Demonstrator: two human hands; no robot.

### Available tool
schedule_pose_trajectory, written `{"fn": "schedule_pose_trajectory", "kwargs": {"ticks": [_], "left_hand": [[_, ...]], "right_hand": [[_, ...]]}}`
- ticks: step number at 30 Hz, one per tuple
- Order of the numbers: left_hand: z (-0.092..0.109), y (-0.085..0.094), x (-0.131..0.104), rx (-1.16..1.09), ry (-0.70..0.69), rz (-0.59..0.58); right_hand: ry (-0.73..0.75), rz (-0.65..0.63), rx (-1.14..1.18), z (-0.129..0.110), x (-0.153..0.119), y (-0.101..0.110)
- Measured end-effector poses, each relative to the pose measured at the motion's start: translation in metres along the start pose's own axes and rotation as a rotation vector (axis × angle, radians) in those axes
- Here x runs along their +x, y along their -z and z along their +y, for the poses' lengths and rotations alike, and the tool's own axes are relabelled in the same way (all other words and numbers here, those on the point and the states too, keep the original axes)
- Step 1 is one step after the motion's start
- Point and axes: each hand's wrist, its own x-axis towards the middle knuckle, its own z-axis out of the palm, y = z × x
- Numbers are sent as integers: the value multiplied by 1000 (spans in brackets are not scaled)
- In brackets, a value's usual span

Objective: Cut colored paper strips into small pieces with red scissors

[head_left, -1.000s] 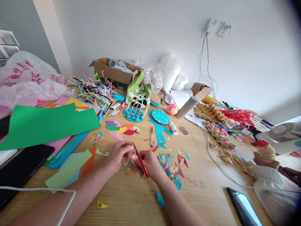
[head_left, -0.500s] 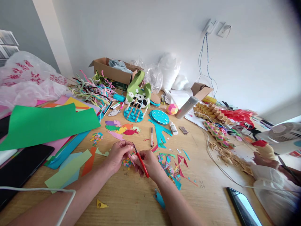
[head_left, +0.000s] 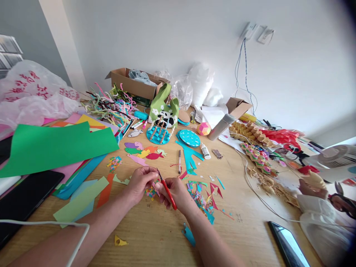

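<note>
My right hand (head_left: 174, 193) is closed on red-handled scissors (head_left: 168, 193), their blades pointing up and left. Just left of it, my left hand (head_left: 142, 182) is pinched near the scissor tip; whatever lies between its fingers is too small to make out. Small coloured paper bits (head_left: 151, 192) lie on the wooden table below and between the hands. Beyond them are paper fish (head_left: 143, 153) in several colours. Blue, pink and other scraps (head_left: 201, 200) are heaped right of my right hand. A pen (head_left: 179, 161) lies upright in view above the hands.
Green paper (head_left: 58, 146) tops a paper stack at left, near a black device (head_left: 27, 202). Blue discs (head_left: 189, 138), a glue bottle (head_left: 205, 151) and a grey cylinder (head_left: 221, 127) stand or lie beyond. At right are a phone (head_left: 289, 244), a cable and another person's hands (head_left: 313, 189).
My hands and the red scissors have hardly moved. At the right edge, the other person's hands have shifted, and the dark scissors there now show spread blades.
</note>
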Motion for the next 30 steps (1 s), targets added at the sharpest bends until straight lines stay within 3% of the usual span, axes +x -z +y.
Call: {"fn": "schedule_pose_trajectory", "kwargs": {"ticks": [9, 30], "left_hand": [[0, -1, 0, -19, -3, 58], [-1, 0, 1, -16, 12, 9]], "right_hand": [[-8, -6, -4, -1, -1, 1], [-13, -13, 8, -2, -2, 0]]}}
